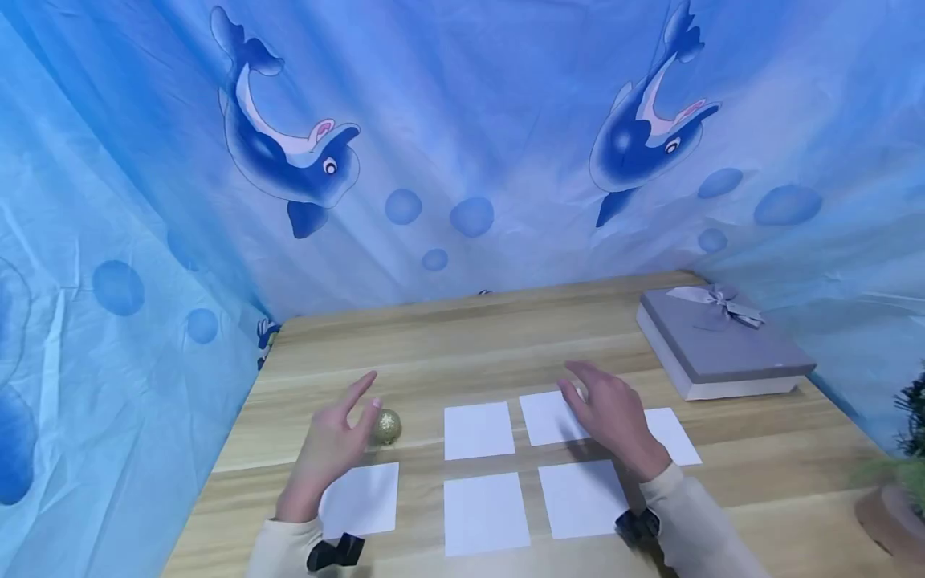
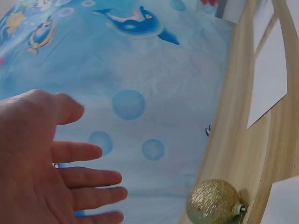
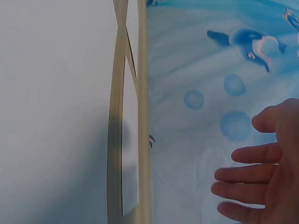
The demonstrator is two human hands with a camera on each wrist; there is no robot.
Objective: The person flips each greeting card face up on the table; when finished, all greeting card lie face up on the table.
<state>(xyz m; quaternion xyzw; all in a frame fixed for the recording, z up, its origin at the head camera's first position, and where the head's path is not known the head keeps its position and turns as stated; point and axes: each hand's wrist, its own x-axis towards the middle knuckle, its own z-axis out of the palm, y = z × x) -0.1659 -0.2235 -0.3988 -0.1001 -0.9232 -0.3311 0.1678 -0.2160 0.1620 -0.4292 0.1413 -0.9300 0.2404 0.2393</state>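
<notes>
1. Ball (image 1: 388, 426): one, gold, glittered, with a small cap (image 2: 240, 210). It lies on the wood just beyond the leftmost card, near the left thumb.
2. Left hand (image 1: 332, 445): fingers wide, thumb apart, holding nothing; the left wrist view shows a gap to the ball.
3. Right hand (image 1: 614, 409): fingers extended, thumb apart, holding nothing, above the right-hand cards.
4. Handling: we judge the ball apt to roll; we would lower the left hand around it and pinch lightly across its middle, sleeves clear of the cards.
5. Cards (image 1: 478, 431): six in sight, white, laid flat and apart in two loose rows.
6. Table (image 1: 448, 345): pale wood, streaked grain.
7. Box (image 1: 723, 337): grey lid, bow, at the far right.
8. Plant (image 1: 912, 482): potted, right edge, partly cut off.
9. Curtain (image 1: 433, 104): blue, dolphins and bubbles, hung behind and at both sides.
</notes>
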